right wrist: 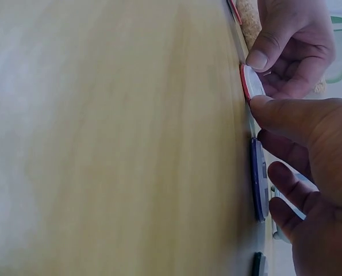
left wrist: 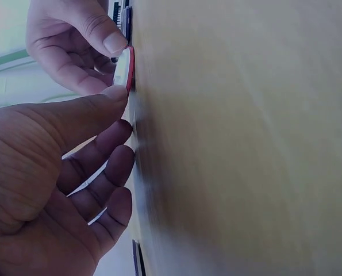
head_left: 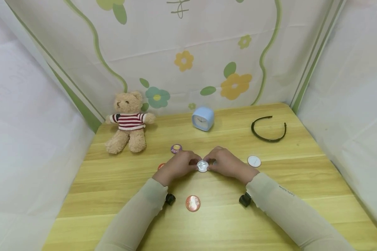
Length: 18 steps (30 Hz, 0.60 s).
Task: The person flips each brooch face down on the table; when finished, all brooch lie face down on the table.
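A small round badge [head_left: 202,166], pale and shiny on its upper face with a red rim in the wrist views, is at the middle of the table. My left hand [head_left: 183,165] pinches its left edge. On the opposite edge, my right hand [head_left: 227,164] pinches it too. Both thumbs [left wrist: 114,43] show against the badge's near side; the index fingertips are mostly hidden. The other fingers of the left hand [left wrist: 56,172] are loosely bent close to the tabletop. Beside the right hand [right wrist: 326,144], a blue-edged round badge [right wrist: 259,179] lies flat.
An orange-red badge [head_left: 193,203] lies nearer me, a purple one [head_left: 176,149] beyond my left hand, and a white one [head_left: 254,161] to the right. My left wrist partly covers a red badge [head_left: 161,166]. Farther back are a teddy bear [head_left: 130,122], blue clock [head_left: 203,119] and black headband [head_left: 268,140].
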Motion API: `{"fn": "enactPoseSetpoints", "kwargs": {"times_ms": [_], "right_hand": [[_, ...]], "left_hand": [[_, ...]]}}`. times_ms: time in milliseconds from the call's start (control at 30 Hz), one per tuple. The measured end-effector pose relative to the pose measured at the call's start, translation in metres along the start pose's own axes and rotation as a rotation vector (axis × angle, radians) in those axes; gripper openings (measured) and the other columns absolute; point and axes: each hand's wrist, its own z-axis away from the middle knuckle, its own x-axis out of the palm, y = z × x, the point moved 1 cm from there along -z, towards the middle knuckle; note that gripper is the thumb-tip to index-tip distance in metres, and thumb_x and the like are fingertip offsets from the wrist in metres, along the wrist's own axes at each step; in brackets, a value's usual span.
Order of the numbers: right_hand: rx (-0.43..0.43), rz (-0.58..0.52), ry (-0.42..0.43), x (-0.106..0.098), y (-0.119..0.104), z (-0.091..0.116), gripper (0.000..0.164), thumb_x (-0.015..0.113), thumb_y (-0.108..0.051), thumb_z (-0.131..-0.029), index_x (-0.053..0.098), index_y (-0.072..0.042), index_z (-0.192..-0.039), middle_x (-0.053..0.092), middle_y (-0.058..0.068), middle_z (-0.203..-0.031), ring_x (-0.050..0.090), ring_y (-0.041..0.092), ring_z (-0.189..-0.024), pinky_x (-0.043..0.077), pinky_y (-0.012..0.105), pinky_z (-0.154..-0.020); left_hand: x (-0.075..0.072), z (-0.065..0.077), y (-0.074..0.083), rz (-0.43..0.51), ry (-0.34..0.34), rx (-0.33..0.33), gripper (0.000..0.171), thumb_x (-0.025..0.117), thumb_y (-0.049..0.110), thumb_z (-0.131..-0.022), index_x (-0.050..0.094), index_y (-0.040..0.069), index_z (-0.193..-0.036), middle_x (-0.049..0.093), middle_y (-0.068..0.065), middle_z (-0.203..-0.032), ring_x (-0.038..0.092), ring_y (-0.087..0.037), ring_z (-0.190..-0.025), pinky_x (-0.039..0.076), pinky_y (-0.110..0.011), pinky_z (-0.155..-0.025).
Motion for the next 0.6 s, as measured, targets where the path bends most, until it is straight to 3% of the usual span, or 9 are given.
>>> {"fn": "enactPoseSetpoints", "kwargs": {"times_ms": [267,600], "right_hand": [[-0.066,0.050,-0.021,0.0002,-0.0015,0.0004,0.020,0.084,-0.016,-0.097,0.085,-0.012,-0.116,0.081,0.001,-0.115,0.068,0.023,-0.116,0.056,0.044,-0.105],[-0.049,0.062,-0.043,0.0012,0.0000,-0.0013,0.022,0.083,-0.019,-0.098,0.084,-0.011,-0.119,0.080,0.003,-0.120,0.067,0.025,-0.121,0.055,0.046,-0.109]], "left_hand": [[0.0002,0.0012,0.0027,-0.050,-0.024,0.006,0.026,0.079,0.015,-0.102,0.081,0.014,-0.128,0.075,-0.002,-0.120,0.070,-0.016,-0.110,0.059,-0.037,-0.099],[0.0006,0.0072,-0.0024,-0.016,-0.021,0.001,0.028,0.078,0.020,-0.104,0.080,0.014,-0.131,0.077,-0.002,-0.124,0.070,-0.019,-0.119,0.057,-0.040,-0.108]]}}
